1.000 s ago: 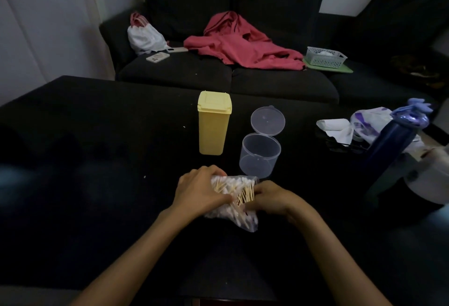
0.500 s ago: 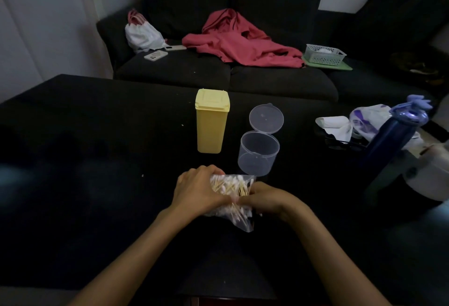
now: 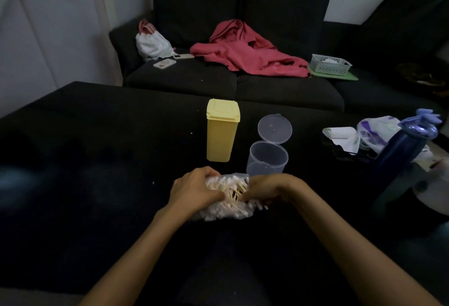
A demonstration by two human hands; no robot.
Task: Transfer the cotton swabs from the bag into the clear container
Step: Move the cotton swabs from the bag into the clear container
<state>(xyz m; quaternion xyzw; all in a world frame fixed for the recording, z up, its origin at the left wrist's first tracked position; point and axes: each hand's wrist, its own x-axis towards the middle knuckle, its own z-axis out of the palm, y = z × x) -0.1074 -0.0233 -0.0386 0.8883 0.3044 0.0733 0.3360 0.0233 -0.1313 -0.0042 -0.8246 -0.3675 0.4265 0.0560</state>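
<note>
A clear plastic bag of cotton swabs point(image 3: 226, 211) lies on the dark table point(image 3: 97, 160) in front of me, with swab sticks showing at its open top. My left hand point(image 3: 194, 190) grips the bag's left side. My right hand point(image 3: 267, 189) grips its right side, fingers curled into the opening. Just behind the bag stands the clear container point(image 3: 267, 158), upright and empty, its hinged round lid point(image 3: 274, 129) flipped open at the back.
A closed yellow box point(image 3: 222, 133) stands left of the clear container. A dark blue bottle point(image 3: 401, 155), white cloths point(image 3: 340, 135) and a white object point(image 3: 435, 189) crowd the table's right side. Behind the table is a dark sofa point(image 3: 243, 82) with a red garment.
Both hands have kept hold of the bag and shifted little. My right hand has moved up over the bag's right side, and the bag looks more spread and flattened.
</note>
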